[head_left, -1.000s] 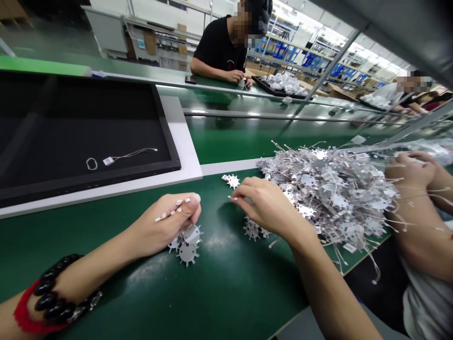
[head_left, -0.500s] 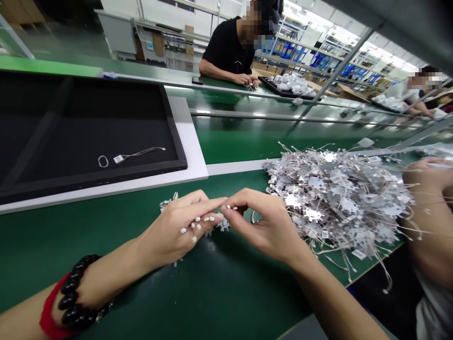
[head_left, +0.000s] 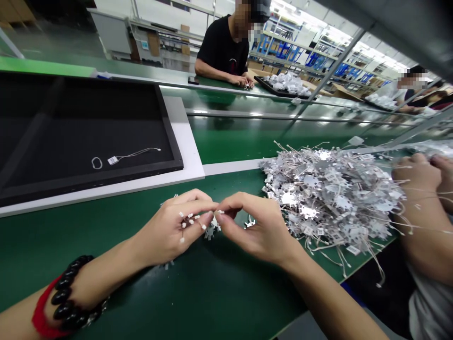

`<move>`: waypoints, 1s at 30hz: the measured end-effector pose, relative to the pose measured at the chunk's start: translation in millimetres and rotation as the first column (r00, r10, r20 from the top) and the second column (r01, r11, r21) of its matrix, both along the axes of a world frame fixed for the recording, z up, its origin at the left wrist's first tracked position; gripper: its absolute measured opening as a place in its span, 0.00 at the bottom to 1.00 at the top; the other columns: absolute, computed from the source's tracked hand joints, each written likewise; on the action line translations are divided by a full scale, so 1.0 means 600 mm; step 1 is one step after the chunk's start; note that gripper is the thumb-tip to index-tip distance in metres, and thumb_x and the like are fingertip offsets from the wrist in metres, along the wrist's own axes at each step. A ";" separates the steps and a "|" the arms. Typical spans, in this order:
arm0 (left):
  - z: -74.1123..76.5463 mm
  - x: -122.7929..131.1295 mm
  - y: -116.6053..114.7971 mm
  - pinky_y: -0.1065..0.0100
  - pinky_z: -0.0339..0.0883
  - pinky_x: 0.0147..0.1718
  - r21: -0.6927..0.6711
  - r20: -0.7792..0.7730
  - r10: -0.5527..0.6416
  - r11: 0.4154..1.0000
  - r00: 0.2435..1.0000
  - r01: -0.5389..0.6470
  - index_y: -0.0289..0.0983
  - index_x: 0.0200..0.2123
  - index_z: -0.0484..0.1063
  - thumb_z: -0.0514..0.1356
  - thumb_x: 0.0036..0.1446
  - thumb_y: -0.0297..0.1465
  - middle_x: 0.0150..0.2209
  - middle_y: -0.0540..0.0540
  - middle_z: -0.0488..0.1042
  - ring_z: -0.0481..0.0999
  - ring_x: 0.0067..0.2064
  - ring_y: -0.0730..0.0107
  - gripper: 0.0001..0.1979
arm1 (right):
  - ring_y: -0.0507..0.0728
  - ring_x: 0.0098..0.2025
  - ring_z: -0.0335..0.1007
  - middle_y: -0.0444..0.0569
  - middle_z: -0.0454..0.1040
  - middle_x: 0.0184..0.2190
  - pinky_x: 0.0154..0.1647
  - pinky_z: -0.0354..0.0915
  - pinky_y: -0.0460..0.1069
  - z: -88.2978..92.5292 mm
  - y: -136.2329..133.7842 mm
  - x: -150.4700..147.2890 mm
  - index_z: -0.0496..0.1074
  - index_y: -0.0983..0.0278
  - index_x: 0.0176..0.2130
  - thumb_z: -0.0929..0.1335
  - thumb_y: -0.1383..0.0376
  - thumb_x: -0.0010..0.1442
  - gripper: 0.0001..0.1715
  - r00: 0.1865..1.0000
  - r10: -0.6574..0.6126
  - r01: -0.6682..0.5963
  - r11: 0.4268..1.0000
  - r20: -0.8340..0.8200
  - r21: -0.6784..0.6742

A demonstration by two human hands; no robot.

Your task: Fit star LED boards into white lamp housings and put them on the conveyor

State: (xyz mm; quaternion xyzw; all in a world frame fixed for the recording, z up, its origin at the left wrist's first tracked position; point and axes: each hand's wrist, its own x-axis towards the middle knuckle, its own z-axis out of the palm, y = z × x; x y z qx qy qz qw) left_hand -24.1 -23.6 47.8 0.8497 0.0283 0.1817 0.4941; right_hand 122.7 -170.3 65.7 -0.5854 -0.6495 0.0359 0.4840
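Note:
My left hand (head_left: pixel 173 229) is closed around a bundle of thin wires with small white connectors (head_left: pixel 189 221) sticking out between the fingers. My right hand (head_left: pixel 255 226) meets it fingertip to fingertip, pinching a white connector (head_left: pixel 220 212). A small star-shaped metal plate (head_left: pixel 211 230) hangs just below the fingertips over the green bench mat (head_left: pixel 226 293). A big heap of the same wired metal plates (head_left: pixel 329 198) lies to the right, close to my right hand. A black bead bracelet and red band circle my left wrist.
A black framed panel (head_left: pixel 81 127) on a white board lies at back left, with a tagged wire (head_left: pixel 127 156) on it. Another person's hands (head_left: pixel 419 174) work at the heap's right side. A person in black (head_left: pixel 222 47) sits across the line beside a dark tray.
My hands came together from apart a second ago; the left lifted its bundle of plates off the mat. The right hand brought a connector to the left fingertips.

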 end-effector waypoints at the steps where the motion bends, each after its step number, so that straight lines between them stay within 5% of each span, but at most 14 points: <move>1: 0.001 0.000 0.001 0.64 0.70 0.39 -0.004 -0.002 -0.021 1.000 1.000 0.021 0.40 0.45 0.79 0.55 0.69 0.31 0.42 0.46 0.76 0.78 0.40 0.66 0.12 | 0.50 0.33 0.75 0.45 0.79 0.33 0.36 0.72 0.44 0.000 0.000 0.000 0.74 0.63 0.39 0.70 0.73 0.64 0.05 1.000 0.005 -0.006 1.000 0.026 0.015; 4: 0.002 0.003 0.004 0.64 0.72 0.43 0.012 0.006 -0.071 0.997 0.997 0.071 0.40 0.43 0.79 0.57 0.67 0.31 0.47 0.44 0.78 0.78 0.44 0.64 0.10 | 0.54 0.40 0.76 0.50 0.78 0.38 0.41 0.73 0.49 0.001 0.001 -0.002 0.75 0.62 0.40 0.70 0.72 0.64 0.05 0.996 -0.018 0.015 0.999 0.088 0.036; 8: 0.002 0.009 0.007 0.69 0.71 0.39 0.011 0.041 -0.143 0.990 0.989 0.143 0.38 0.35 0.77 0.60 0.66 0.29 0.36 0.47 0.79 0.78 0.38 0.67 0.08 | 0.57 0.47 0.76 0.52 0.78 0.45 0.47 0.73 0.53 0.003 -0.001 -0.009 0.76 0.61 0.40 0.70 0.69 0.65 0.04 0.993 -0.028 0.027 1.000 0.119 0.007; 16: -0.001 0.005 0.008 0.69 0.61 0.29 0.022 0.015 -0.110 0.994 0.994 0.110 0.37 0.25 0.70 0.53 0.73 0.38 0.24 0.51 0.69 0.67 0.27 0.71 0.23 | 0.58 0.50 0.78 0.53 0.80 0.47 0.51 0.74 0.54 0.010 0.001 -0.008 0.76 0.61 0.44 0.71 0.65 0.67 0.05 0.999 0.036 -0.036 0.999 0.026 0.011; 21: 0.009 0.009 0.014 0.64 0.67 0.39 -0.303 -0.080 0.059 0.950 0.995 -0.081 0.39 0.20 0.65 0.53 0.68 0.56 0.27 0.47 0.71 0.71 0.34 0.65 0.32 | 0.59 0.48 0.78 0.49 0.82 0.42 0.52 0.72 0.57 0.024 -0.011 0.031 0.77 0.59 0.39 0.69 0.69 0.67 0.06 0.973 -0.229 0.229 0.969 -0.016 0.093; 24: 0.012 0.015 0.018 0.64 0.70 0.31 -0.471 -0.124 0.018 0.879 0.992 -0.075 0.40 0.19 0.63 0.55 0.64 0.59 0.20 0.51 0.66 0.70 0.25 0.67 0.32 | 0.59 0.44 0.78 0.47 0.82 0.37 0.49 0.72 0.57 0.033 -0.022 0.060 0.75 0.58 0.36 0.68 0.69 0.67 0.08 0.930 -0.368 0.366 0.922 -0.005 0.124; 27: 0.012 0.017 0.023 0.67 0.65 0.23 -0.560 -0.132 0.029 0.822 0.991 -0.099 0.40 0.19 0.60 0.57 0.63 0.59 0.15 0.57 0.55 0.61 0.17 0.74 0.32 | 0.58 0.39 0.78 0.47 0.81 0.33 0.42 0.73 0.54 0.043 -0.035 0.083 0.75 0.59 0.34 0.68 0.66 0.68 0.09 0.901 -0.426 0.429 0.903 0.086 -0.015; 30: 0.015 0.017 0.027 0.70 0.59 0.20 -0.593 -0.129 0.057 0.796 0.990 -0.122 0.40 0.18 0.59 0.59 0.62 0.59 0.15 0.57 0.51 0.54 0.17 0.77 0.33 | 0.58 0.38 0.78 0.49 0.82 0.35 0.38 0.73 0.54 0.047 -0.047 0.102 0.76 0.61 0.37 0.67 0.64 0.68 0.09 0.906 -0.338 0.404 0.871 0.256 -0.281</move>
